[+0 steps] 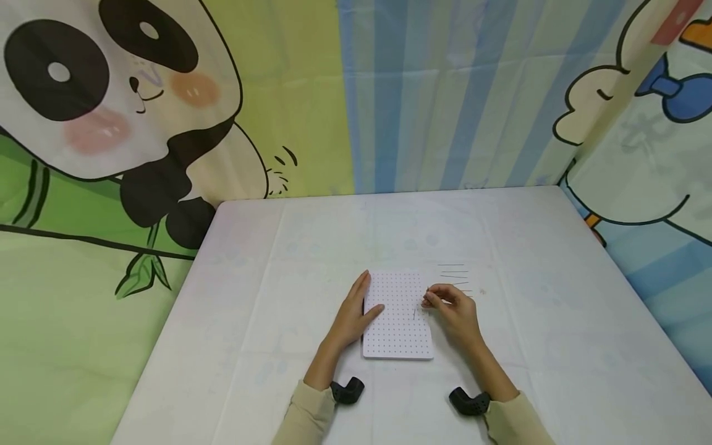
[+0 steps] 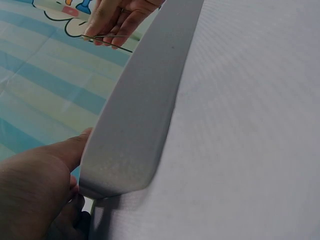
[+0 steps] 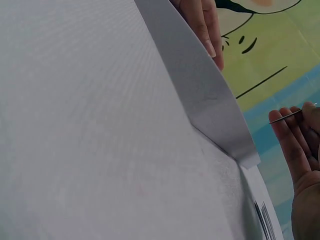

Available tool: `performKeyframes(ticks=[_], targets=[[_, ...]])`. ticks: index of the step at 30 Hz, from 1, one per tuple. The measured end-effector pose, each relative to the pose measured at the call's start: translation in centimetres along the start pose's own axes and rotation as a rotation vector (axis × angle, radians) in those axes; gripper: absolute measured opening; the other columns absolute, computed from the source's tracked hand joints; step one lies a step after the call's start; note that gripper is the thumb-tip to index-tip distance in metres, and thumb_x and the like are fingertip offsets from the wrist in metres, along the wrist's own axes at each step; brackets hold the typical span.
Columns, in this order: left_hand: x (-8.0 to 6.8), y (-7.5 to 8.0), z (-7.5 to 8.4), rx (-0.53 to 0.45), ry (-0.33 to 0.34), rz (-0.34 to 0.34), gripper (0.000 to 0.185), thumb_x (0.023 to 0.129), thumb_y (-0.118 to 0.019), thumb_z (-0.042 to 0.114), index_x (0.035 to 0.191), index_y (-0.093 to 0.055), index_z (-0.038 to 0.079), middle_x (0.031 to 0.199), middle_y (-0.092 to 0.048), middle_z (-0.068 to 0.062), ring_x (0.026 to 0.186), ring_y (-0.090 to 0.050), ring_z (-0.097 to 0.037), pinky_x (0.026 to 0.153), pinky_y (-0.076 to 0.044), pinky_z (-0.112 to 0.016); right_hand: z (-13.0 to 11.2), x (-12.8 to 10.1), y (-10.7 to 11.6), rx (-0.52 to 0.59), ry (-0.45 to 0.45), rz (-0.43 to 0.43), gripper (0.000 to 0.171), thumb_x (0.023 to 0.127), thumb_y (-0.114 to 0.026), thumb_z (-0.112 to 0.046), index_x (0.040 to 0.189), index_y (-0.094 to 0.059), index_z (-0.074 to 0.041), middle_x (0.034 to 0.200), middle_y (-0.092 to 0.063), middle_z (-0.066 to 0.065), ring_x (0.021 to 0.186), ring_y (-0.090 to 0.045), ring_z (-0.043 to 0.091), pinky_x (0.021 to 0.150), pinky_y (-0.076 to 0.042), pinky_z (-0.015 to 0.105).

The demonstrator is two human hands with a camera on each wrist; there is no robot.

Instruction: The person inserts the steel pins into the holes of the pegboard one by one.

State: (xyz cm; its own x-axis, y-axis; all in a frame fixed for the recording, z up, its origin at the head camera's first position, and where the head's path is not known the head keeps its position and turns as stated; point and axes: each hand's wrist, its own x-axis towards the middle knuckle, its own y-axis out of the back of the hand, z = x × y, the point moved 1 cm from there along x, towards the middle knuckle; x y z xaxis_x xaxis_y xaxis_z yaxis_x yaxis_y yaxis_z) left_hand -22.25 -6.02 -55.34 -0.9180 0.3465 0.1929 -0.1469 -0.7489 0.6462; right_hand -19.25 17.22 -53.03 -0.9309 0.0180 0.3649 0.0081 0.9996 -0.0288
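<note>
A white pegboard (image 1: 392, 334) with rows of small holes lies on the table. My left hand (image 1: 353, 313) rests along its left edge, with the thumb laid over the top face. Above the right side of the board, my right hand (image 1: 453, 312) pinches a thin dark needle (image 3: 286, 117) between thumb and fingertips. Another needle (image 1: 414, 314) stands upright from the board, just left of the right hand; its shaft (image 3: 261, 82) also shows in the right wrist view. In the left wrist view, the board's side (image 2: 135, 110) hides part of the left hand (image 2: 35, 187).
Several loose needles (image 1: 450, 265) lie in a column on the white table (image 1: 311, 247), right of the board and beyond the right hand. A printed cloth (image 1: 400, 93) hangs behind the table. Each wrist wears a black device (image 1: 470, 403).
</note>
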Motion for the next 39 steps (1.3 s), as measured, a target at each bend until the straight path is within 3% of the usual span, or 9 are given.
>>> performKeyframes(ticks=[8, 14, 27, 34, 39], targets=[[0.0, 0.1, 0.1, -0.003, -0.012, -0.003, 0.074, 0.090, -0.060, 0.030, 0.146, -0.021, 0.001, 0.152, -0.018, -0.009, 0.138, -0.017, -0.020, 0.110, -0.020, -0.036, -2.0, -0.1, -1.6, -0.100, 0.027, -0.092, 0.014, 0.079, -0.061, 0.015, 0.093, -0.056, 0.015, 0.086, -0.060, 0.028, 0.077, -0.066, 0.029, 0.068, -0.055, 0.027], [0.1, 0.2, 0.2, -0.003, -0.006, -0.001, 0.075, 0.089, -0.061, 0.031, 0.146, -0.021, 0.002, 0.152, -0.018, -0.008, 0.138, -0.017, -0.018, 0.110, -0.020, -0.034, -2.1, -0.1, -1.8, -0.105, 0.053, -0.147, 0.015, 0.078, -0.062, 0.017, 0.091, -0.056, 0.015, 0.086, -0.059, 0.026, 0.081, -0.065, 0.028, 0.068, -0.055, 0.027], [0.0, 0.2, 0.3, -0.007, 0.016, -0.001, 0.074, 0.089, -0.062, 0.029, 0.146, -0.022, 0.002, 0.152, -0.018, -0.007, 0.137, -0.019, -0.020, 0.110, -0.021, -0.036, -1.9, -0.2, -1.9, -0.168, 0.133, -0.191, 0.018, 0.075, -0.064, 0.018, 0.092, -0.057, 0.016, 0.087, -0.059, 0.029, 0.080, -0.062, 0.038, 0.068, -0.055, 0.030], [0.0, 0.0, 0.2, 0.002, 0.018, -0.003, 0.074, 0.089, -0.062, 0.029, 0.146, -0.022, 0.002, 0.152, -0.018, -0.007, 0.137, -0.019, -0.020, 0.110, -0.022, -0.036, -1.9, -0.2, -1.9, -0.201, 0.208, -0.218, 0.016, 0.073, -0.065, 0.019, 0.086, -0.062, 0.011, 0.083, -0.062, 0.024, 0.077, -0.063, 0.037, 0.064, -0.056, 0.030], [0.0, 0.0, 0.1, 0.004, 0.011, 0.001, 0.075, 0.089, -0.062, 0.030, 0.146, -0.022, 0.002, 0.152, -0.018, -0.007, 0.137, -0.019, -0.020, 0.110, -0.022, -0.036, -1.8, -0.2, -1.8, -0.191, 0.202, -0.229, 0.015, 0.073, -0.065, 0.019, 0.084, -0.061, 0.011, 0.082, -0.061, 0.024, 0.076, -0.062, 0.037, 0.064, -0.056, 0.030]])
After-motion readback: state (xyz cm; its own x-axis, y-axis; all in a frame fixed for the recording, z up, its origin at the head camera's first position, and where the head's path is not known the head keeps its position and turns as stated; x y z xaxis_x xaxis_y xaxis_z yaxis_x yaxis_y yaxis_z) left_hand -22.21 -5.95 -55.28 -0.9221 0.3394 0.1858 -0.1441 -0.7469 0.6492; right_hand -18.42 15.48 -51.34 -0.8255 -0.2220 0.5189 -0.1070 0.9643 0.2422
